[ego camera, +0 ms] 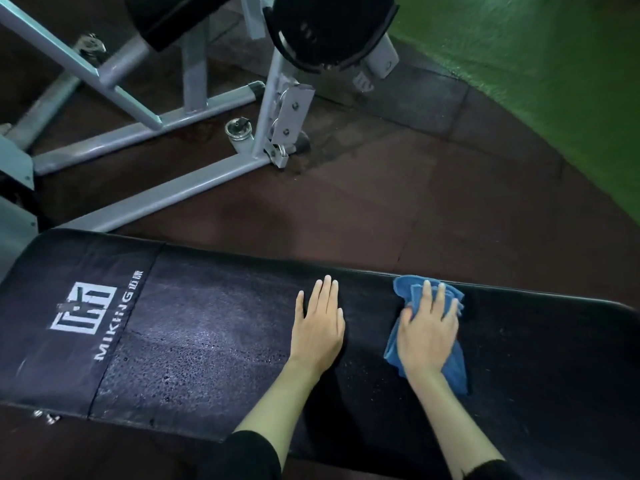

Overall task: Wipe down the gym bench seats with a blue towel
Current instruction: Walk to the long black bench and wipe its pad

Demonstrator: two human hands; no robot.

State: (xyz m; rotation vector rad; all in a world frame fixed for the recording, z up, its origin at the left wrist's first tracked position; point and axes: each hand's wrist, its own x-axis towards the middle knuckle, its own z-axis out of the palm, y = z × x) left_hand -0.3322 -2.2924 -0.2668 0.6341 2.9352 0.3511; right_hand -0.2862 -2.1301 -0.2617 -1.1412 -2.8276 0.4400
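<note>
Two hands lie on the black bench pad (214,344) that fills the lower half of the frame. Our left hand (319,323), at lower centre, rests flat and empty on the pad, fingers straight and close together. Just to its right, our right hand (427,332) presses palm-down on the blue towel (408,291), fingers spread over the bunched cloth rather than curled around it. Towel edges show beyond the fingertips and below the wrist, near the pad's far edge. At lower left the pad carries a white logo (85,311) reading MIKING. Grey steel machine frame (166,192) crosses the upper left on dark reddish floor (381,209), and green turf (554,64) fills the upper right.
</note>
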